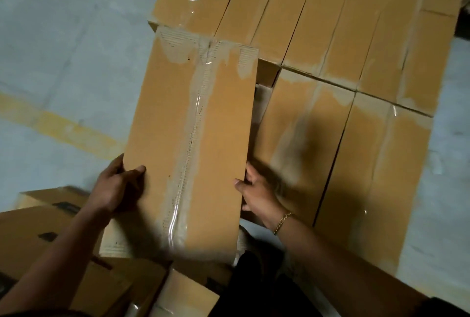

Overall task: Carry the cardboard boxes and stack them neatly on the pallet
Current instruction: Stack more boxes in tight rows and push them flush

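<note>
**Surroundings.** The stacked boxes (330, 37) fill the upper and right part of the head view in two rows: a far row of long, narrow cartons laid side by side, and a near row (356, 164) butted against it. The rows share one flat top surface. Just beside the near row, at its left, an open slot (264, 80) exposes a lower carton in shadow. More cartons (30, 235) lie at the lower left, close to the person's legs, some bearing dark printed marks. The floor (63, 37) is grey concrete crossed by a worn yellow stripe (63, 126).

**Task item.** The held box (218, 118) is in the centre, lengthwise away from the person, overlapping the left end of the stack. Its far end covers the near left corner of the far row; its right edge lies beside the slot. Whether it rests on anything cannot be told.

**Hands.** The left hand (115, 187) grips the box's left long edge, thumb flat on the top face, fingers wrapped under. The right hand (256, 192) grips the right long edge likewise. A gold chain bracelet (282, 222) sits on the right wrist.

**Materials.** All cartons are brown corrugated cardboard, rectangular and elongated. Clear glossy tape (193, 138) runs along the held box's centre seam, with pale torn patches where the paper surface has peeled.
</note>
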### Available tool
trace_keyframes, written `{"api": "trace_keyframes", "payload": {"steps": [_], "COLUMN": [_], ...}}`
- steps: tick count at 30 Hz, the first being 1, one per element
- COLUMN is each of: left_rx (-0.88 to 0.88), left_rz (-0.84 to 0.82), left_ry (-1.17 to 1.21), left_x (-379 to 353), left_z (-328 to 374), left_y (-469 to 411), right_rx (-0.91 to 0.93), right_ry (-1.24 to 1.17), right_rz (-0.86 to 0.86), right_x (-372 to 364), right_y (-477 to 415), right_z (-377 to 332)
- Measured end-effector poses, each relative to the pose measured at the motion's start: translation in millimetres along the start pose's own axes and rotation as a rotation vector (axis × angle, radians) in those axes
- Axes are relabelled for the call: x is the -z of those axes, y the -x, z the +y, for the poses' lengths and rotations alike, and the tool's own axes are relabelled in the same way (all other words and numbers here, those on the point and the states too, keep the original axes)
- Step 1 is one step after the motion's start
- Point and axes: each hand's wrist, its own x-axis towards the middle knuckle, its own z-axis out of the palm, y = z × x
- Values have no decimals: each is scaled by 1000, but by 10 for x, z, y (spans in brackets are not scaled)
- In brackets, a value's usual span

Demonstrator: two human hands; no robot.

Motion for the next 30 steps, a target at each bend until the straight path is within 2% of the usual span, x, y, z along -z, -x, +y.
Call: {"api": "trace_keyframes", "payload": {"steps": [11, 15, 21, 30], "left_rx": [36, 24, 24, -2], "left_rz": [-211, -307, -350, -393], "left_ry": [-31, -100, -113, -106], "left_x": [-114, -180, -349, -626], "left_z": [-318, -334, -316, -367], "left_y": [-1212, -1624, -2037, -2386], "right_rx": [-80, -124, -47, -62], "right_ry": [-75, -10, 212, 226], "right_rz": [154, 218, 384, 455], "right_x": [-230, -327, -314, -211], "right_y": [-635, -957, -1250, -1560], "right_z": [301, 408, 466, 546]}}
